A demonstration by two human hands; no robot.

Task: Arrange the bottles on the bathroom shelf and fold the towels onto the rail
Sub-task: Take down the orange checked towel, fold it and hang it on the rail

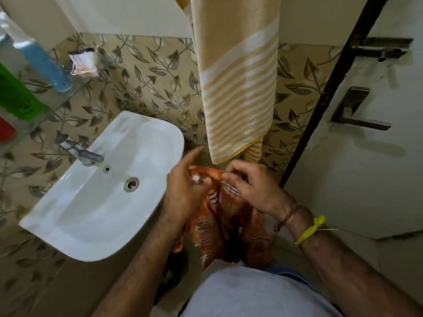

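Both hands were on the orange towel (215, 216), held in front of the body, right of the sink (96, 202) and below the hanging yellow towel (238, 88). Left hand (185, 191) gripped the towel's top edge with thumb and lower fingers, index finger stuck out straight toward the wall. Right hand (249, 186) pinched the same top edge, fingers curled round the cloth; the edge ran taut between the two hands. The rest of the orange towel hung down in loose folds, its lower part hidden behind the grey shirt (258, 294). Right wrist wore a yellow band (309, 229) and a reddish thread (288, 216). Yellow striped towel hung flat against the leaf-pattern tile wall (148, 88), its bottom corner just above the hands, not touching; its top ran out of frame, so the rail wasn't visible. Glass shelf (57, 97) sat along the left edge above the sink: blue bottle (43, 62) at its far end, green bottle (16, 94) near the middle, something red (6, 133) at the near end, all blurred and cut by the frame. A white sachet (83, 62) sat at the wall beyond the shelf's far end. Tap (82, 153) stood at the sink's back edge, drain (131, 184) in the basin. White door (366, 156) with handle (357, 110) and bolt (382, 50) closed off the right side, close beside the right arm.
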